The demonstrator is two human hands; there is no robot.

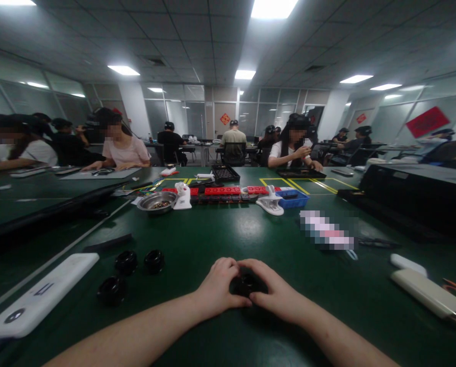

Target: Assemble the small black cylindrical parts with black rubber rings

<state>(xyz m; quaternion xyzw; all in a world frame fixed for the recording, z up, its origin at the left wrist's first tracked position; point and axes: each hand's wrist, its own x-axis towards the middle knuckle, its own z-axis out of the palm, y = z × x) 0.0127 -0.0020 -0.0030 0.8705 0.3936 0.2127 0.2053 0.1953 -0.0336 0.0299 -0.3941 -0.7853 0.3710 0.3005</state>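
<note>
A glossy black round part (248, 284) sits low at the table's front middle, between my two hands. My left hand (218, 288) curls round its left side, with the thumb along the near edge. From the right, my right hand (276, 291) closes on the same part, thumb and fingers bent about it. My fingers cover much of its rim. To the left stand three similar black ring-shaped parts (126, 261), apart from my hands. I cannot tell exactly what kind of part they are.
On the green table (197, 239) lie a long white device (40, 298) at left and a cream device (427, 293) at right. Farther back are a metal bowl (157, 203), red strips (222, 190), white stands (271, 201) and a blue tray (295, 199). A black box (415, 199) stands right. People sit beyond.
</note>
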